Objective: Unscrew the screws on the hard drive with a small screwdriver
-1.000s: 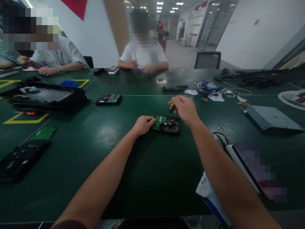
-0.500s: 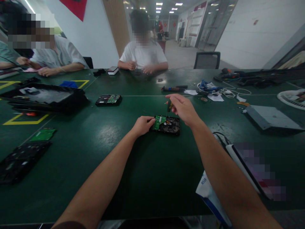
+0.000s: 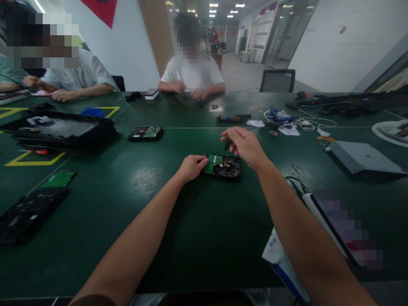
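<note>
Two hands: our left hand (image 3: pixel 191 166) is closed on the left edge of the hard drive (image 3: pixel 227 167), with its fingertips at the green circuit board (image 3: pixel 214 161). Our right hand (image 3: pixel 245 146) hangs just above the drive's far edge, fingers pinched on a small dark tool (image 3: pixel 226 145) that is too blurred to describe further.
Hard drive: it lies flat on the green surface (image 3: pixel 191 238), board side up, straight ahead of us between the two hands. It is well apart from the second drive (image 3: pixel 145 133) farther off to the left.
Step in hand: we judge it to be fine work with the tool on the board's fastenings, though we cannot see the tip.
Left-hand grip: it needs to press the case down and inward so the drive neither slides nor turns. The fingers belong on the metal edge, not on the board's parts.
Tool handling: we think it works best upright, with the tip fully seated before any twist, the push straight down, and the turning done by the fingertips alone.
Risks: a tilted tip can skid across the board, and a loose screw is hard to find on so dark a surface.
Elbow room: a white and blue bag (image 3: pixel 280 259) lies near our right forearm, and a black tray (image 3: pixel 60 129) sits well off to the left. Neither crowds the drive.
</note>
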Demonstrator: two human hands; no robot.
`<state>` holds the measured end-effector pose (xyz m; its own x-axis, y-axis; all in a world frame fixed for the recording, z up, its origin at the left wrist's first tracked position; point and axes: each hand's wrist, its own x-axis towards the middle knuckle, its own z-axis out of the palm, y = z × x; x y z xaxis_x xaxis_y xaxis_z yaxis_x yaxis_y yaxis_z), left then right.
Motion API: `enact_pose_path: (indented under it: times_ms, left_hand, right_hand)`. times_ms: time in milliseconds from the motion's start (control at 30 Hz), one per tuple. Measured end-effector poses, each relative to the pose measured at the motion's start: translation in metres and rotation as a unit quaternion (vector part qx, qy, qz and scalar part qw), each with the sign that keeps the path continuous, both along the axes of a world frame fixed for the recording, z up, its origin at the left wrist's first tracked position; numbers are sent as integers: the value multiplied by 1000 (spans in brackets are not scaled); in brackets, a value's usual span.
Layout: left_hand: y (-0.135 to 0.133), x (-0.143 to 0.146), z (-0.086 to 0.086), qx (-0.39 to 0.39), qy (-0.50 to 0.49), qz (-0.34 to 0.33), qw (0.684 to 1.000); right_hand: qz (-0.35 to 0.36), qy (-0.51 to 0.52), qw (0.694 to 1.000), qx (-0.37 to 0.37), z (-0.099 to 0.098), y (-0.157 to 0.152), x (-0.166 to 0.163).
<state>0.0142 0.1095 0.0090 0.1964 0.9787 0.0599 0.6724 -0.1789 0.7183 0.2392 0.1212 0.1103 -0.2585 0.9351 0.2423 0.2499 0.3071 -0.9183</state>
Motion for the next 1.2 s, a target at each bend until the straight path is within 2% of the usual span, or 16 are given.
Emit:
enact_pose_path:
  times_ms: [200,367,500,733,867,967,1100,1200]
  left_hand:
    - [2,-1,-1,14,3,-4,1000]
    - [2,0,0,7,12,0,1000]
    - [1,1,1,1,12,2,1000]
    - [0,1,1,13,10,1,1000]
    - [0,1,1,2,10,13,1000]
    - [-1,2,1,-3,9,14,1000]
    - [-1,2,2,2,8,13,1000]
    - [-2,2,3,-2,12,16,1000]
  right_hand:
    - [27,32,999,-13,-2,1,-1]
    - [-9,-6,1000,26,-2,3,2]
    - [-33,-2,999,8,-4,3,2]
    - [19,20,1000,-6,-4,3,1]
    - [24,44,999,-16,-5,4,0]
    - [26,21,999,5,-5,4,0]
    - [-14,-34,997,74,-5,6,4]
    - [-63,-36,994,76,-7,9,6]
